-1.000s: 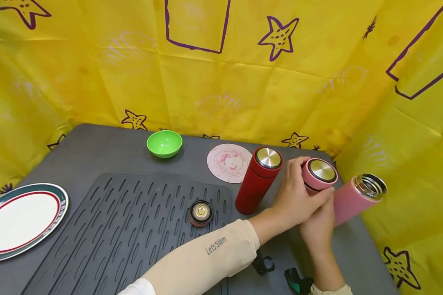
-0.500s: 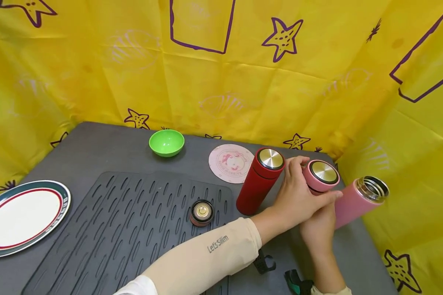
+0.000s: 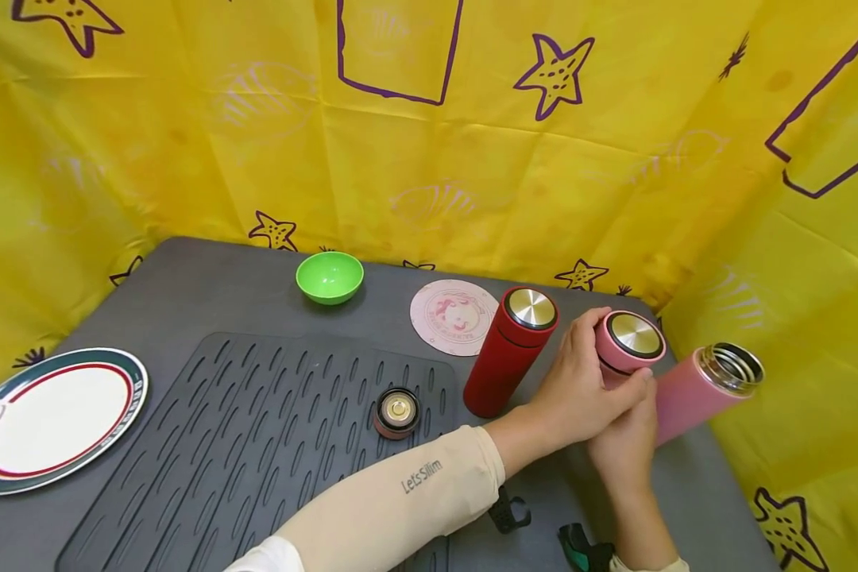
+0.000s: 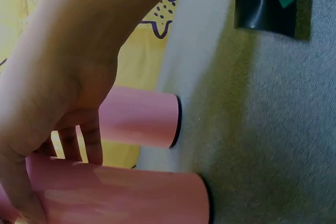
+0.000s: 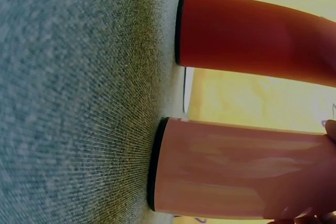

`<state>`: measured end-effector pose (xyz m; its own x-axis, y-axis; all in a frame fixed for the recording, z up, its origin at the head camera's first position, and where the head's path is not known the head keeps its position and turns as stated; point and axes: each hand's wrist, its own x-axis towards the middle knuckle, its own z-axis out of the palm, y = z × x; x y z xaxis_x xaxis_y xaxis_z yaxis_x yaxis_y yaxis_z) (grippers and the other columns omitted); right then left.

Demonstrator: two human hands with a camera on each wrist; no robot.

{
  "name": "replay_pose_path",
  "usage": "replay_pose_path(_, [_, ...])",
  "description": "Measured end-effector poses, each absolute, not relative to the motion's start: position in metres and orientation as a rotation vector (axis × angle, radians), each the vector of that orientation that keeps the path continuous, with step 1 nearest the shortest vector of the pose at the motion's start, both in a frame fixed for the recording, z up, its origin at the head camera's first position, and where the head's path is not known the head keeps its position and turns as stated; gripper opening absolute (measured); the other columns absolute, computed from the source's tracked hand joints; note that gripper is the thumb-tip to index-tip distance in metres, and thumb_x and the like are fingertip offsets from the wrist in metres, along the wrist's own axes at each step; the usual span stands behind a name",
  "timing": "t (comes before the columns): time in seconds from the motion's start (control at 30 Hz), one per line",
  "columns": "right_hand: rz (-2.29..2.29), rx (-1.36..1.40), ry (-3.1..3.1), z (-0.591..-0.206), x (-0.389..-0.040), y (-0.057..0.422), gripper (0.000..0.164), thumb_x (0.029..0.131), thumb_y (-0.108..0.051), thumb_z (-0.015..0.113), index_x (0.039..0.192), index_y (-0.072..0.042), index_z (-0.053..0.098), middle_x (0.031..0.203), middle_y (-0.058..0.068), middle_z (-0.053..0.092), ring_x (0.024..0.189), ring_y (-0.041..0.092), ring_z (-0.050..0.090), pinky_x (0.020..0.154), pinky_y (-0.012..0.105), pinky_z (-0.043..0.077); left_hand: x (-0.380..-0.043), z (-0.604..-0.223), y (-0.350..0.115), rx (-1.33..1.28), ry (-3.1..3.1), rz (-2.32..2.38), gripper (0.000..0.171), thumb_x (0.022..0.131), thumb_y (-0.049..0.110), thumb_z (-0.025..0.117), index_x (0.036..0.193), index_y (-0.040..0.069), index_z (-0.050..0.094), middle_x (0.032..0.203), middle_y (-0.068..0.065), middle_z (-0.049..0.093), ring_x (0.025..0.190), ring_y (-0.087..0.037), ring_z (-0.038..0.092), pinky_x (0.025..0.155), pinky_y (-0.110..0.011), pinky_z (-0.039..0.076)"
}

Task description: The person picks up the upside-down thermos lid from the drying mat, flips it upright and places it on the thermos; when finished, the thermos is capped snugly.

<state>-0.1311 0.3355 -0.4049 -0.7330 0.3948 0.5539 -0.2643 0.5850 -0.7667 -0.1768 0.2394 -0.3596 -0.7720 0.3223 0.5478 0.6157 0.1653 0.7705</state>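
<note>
A pink thermos flask [image 3: 618, 380] with a silver-topped lid [image 3: 632, 334] stands at the right of the table. My left hand [image 3: 568, 389] holds its upper part, fingers along the far side by the lid and thumb across the near side. Lower on the body grips my right hand [image 3: 624, 445], partly behind the left thumb; the left wrist view shows its fingers [image 4: 92, 142] around the flask. Just right stands a second pink flask [image 3: 689, 401], its steel mouth uncovered. To the left, a red flask [image 3: 504, 357] has its lid on. The held flask's middle is hidden by the hands.
On the grey ribbed mat [image 3: 257, 445] rests a loose lid [image 3: 398, 409], inner side up. A round pink coaster [image 3: 454, 316] and a green bowl [image 3: 330, 276] are farther back. At the left is a rimmed plate [image 3: 57, 417]. Yellow cloth [image 3: 429, 159] surrounds the table.
The head view has turned slightly left, so everything sits farther right in it. My left thumb slid outward across the flask, then back a little. Both hands stay on the same flask.
</note>
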Motion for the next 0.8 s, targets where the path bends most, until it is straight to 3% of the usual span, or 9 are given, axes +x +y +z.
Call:
replay_pose_path(0.1, [1.212, -0.067, -2.072, -0.4042, -0.132, 0.3365, 0.041, 0.076, 0.012, 0.073, 0.113, 0.008, 0.055, 0.096, -0.007, 0.057, 0.087, 0.009, 0.054, 0.079, 0.02, 0.04, -0.1774, -0.3559, 0.2399, -0.85, -2.206, -1.686, 0.083, 0.082, 0.037, 0.076, 0.144, 0.014, 0.026, 0.136, -0.003, 0.039, 0.12, -0.009, 0.045, 0.094, -0.016, 0.038])
replay_pose_path(0.23, [1.187, -0.12, -2.112, -0.4028, -0.1324, 0.3364, 0.045, 0.08, 0.006, 0.073, 0.121, 0.005, 0.054, 0.104, -0.001, 0.061, 0.095, 0.008, 0.055, 0.084, 0.02, 0.04, -0.1786, -0.3514, 0.2414, -0.768, -2.252, -1.694, 0.088, 0.076, 0.046, 0.08, 0.141, 0.019, 0.027, 0.131, 0.001, 0.037, 0.113, -0.007, 0.047, 0.088, -0.014, 0.04])
replay_pose_path(0.4, [1.136, -0.188, -2.143, -0.4031, -0.1308, 0.3358, 0.056, 0.08, 0.002, 0.074, 0.129, 0.006, 0.047, 0.115, 0.008, 0.059, 0.105, 0.006, 0.051, 0.09, 0.02, 0.037, -0.1781, -0.3507, 0.2435, -0.759, -2.27, -1.591, 0.08, 0.079, 0.043, 0.079, 0.136, 0.015, 0.031, 0.127, -0.002, 0.039, 0.112, -0.008, 0.048, 0.089, -0.011, 0.038])
replay_pose_path(0.63, [1.129, -0.109, -2.087, -0.405, -0.131, 0.3354, 0.046, 0.076, 0.009, 0.073, 0.116, 0.011, 0.05, 0.103, -0.011, 0.053, 0.094, 0.008, 0.05, 0.084, 0.02, 0.037, -0.1788, -0.3571, 0.2418, -0.869, -2.183, -1.586, 0.074, 0.081, 0.034, 0.076, 0.137, 0.012, 0.032, 0.128, -0.004, 0.042, 0.114, -0.007, 0.045, 0.092, -0.011, 0.036])
replay_pose_path(0.8, [1.097, -0.076, -2.087, -0.4058, -0.131, 0.3356, 0.04, 0.075, 0.012, 0.071, 0.109, 0.014, 0.05, 0.097, -0.012, 0.049, 0.088, 0.007, 0.048, 0.08, 0.02, 0.035, -0.1803, -0.36, 0.2403, -0.915, -2.153, -1.633, 0.072, 0.082, 0.03, 0.074, 0.14, 0.012, 0.035, 0.131, -0.002, 0.044, 0.117, -0.006, 0.043, 0.095, -0.012, 0.035])
